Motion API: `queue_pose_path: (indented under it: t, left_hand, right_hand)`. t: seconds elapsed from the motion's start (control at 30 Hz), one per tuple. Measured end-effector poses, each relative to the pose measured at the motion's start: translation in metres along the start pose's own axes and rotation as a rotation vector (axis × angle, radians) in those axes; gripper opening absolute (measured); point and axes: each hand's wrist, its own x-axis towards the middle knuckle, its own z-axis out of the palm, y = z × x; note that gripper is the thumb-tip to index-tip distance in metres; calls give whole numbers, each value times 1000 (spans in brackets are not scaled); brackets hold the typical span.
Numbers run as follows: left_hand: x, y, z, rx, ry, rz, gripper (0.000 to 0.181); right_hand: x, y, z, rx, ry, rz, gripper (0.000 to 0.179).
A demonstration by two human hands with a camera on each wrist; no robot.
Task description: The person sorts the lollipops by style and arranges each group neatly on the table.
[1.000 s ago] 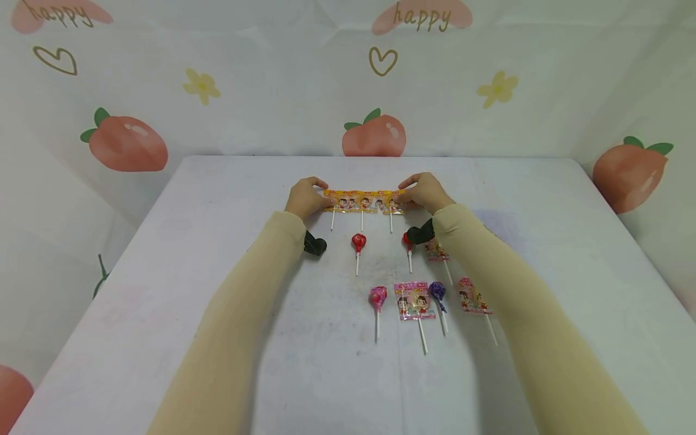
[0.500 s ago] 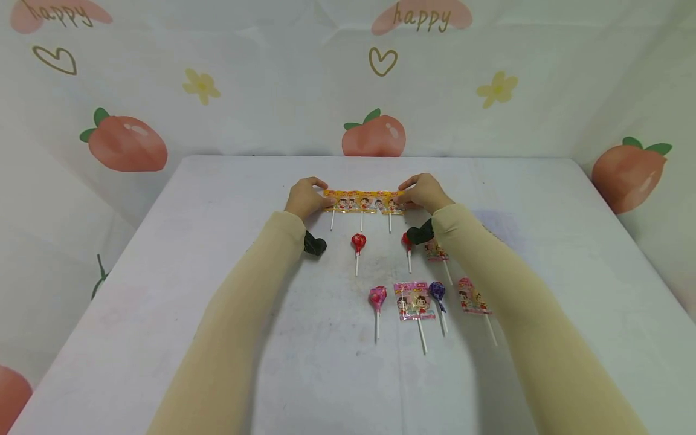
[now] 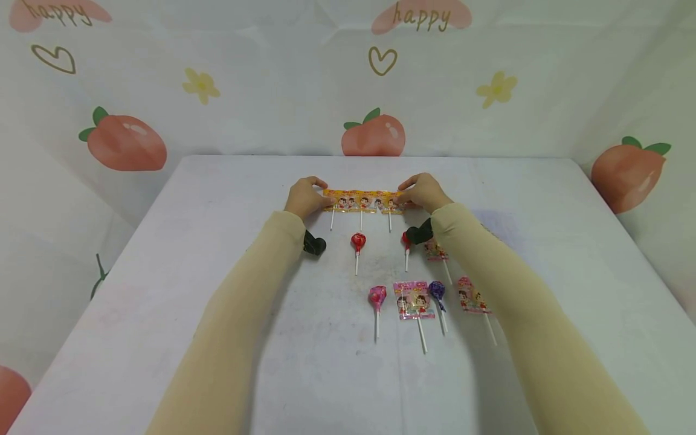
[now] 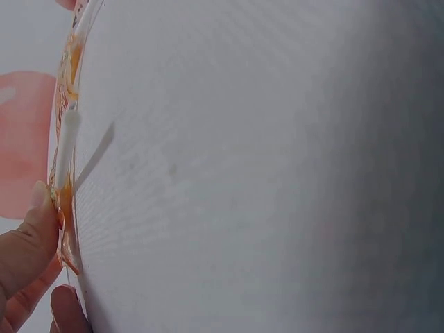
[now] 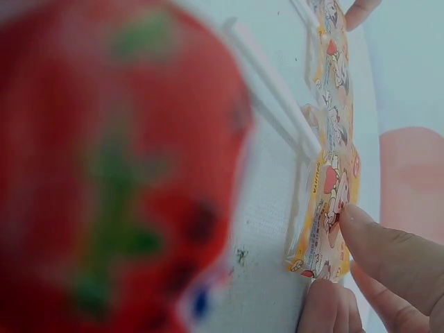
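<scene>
Three flat lollipops in yellow wrappers lie side by side in a row near the far edge of the table. My left hand [image 3: 304, 198] pinches the outer edge of the left yellow lollipop [image 3: 344, 202]; the left wrist view shows the thumb on its wrapper [image 4: 64, 201]. At the other end, my right hand [image 3: 426, 192] pinches the right yellow lollipop [image 5: 326, 208] between thumb and fingers. Between them lies the middle yellow lollipop [image 3: 364, 203], its white stick toward me. A round red lollipop [image 3: 405, 240] sits right by the right wrist camera and looms large in the right wrist view.
Nearer me lie another red lollipop [image 3: 357, 241], a pink one [image 3: 377, 296], a purple one [image 3: 437, 290] and a pink flat-packed one [image 3: 414, 300]. Two more pink-packed lollipops, one upper [image 3: 437, 249] and one lower [image 3: 472, 296], are partly covered by the right sleeve.
The red lollipop by the right wrist has shifted slightly left. Both hands keep their places on the yellow lollipops.
</scene>
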Motion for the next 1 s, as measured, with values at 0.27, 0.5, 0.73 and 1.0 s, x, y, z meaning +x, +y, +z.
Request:
queue_pose_path:
  t: [0.27, 0.5, 0.73, 1.0]
  left_hand:
    - [-1, 1, -1, -2, -5, 1, 46]
    - [0, 1, 0, 4, -7, 5, 46]
    - [-1, 2, -1, 6, -6, -2, 46]
    - [-1, 1, -2, 15, -5, 10, 46]
  right_hand:
    - [-1, 0, 0, 3, 13, 24, 35]
    - [-1, 0, 0, 7, 4, 31, 35]
    - [-3, -1, -1, 25, 1, 28, 36]
    - [-6, -4, -9, 116, -75, 1, 45]
